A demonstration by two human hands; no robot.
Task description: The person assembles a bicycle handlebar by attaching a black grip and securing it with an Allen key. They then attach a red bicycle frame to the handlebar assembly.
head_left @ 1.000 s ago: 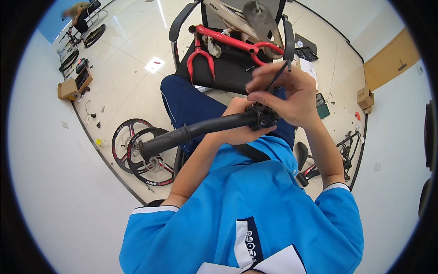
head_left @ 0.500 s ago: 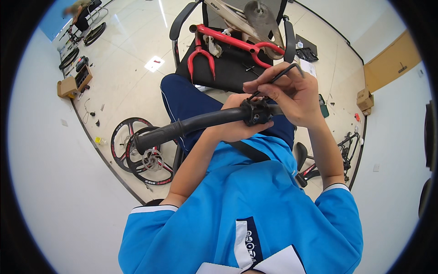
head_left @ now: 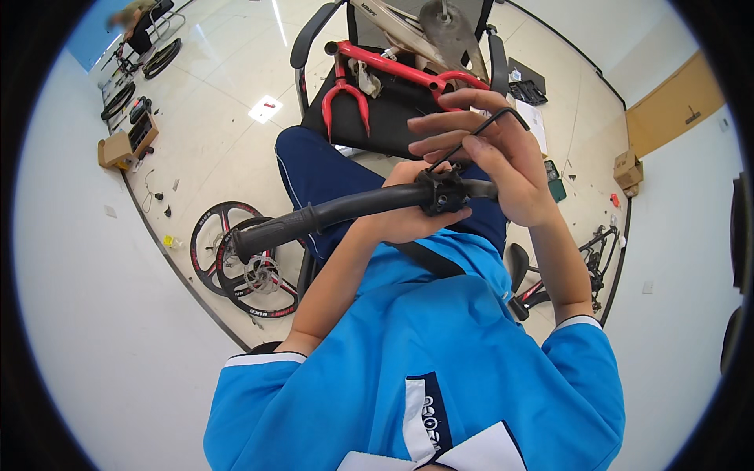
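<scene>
My left hand point(head_left: 406, 226) is wrapped from below around a black bicycle stem point(head_left: 444, 193), whose clamp sits on a black handlebar point(head_left: 357, 206). The bar's ribbed grip end points left. My right hand point(head_left: 514, 177) has a black L-shaped hex key point(head_left: 481, 133) between thumb and fingers, the fingers loosely stretched around it. One end of the key reaches down to the stem's clamp; its bent end sticks up past my fingers. Whether the tip sits in a bolt is too small to tell.
Ahead, a black chair point(head_left: 314, 118) carries a red fork point(head_left: 345, 102), a red frame piece point(head_left: 393, 67) and a beige frame point(head_left: 393, 27). Two wheels point(head_left: 236, 259) lie at left, a cardboard box point(head_left: 116, 153) farther off. A dark bike frame point(head_left: 601, 259) is at right. Someone sits at far left.
My right hand's fingers have loosened and spread out along the hex key, and the key's bent end has swung slightly to the right. The left hand and handlebar look the same.
</scene>
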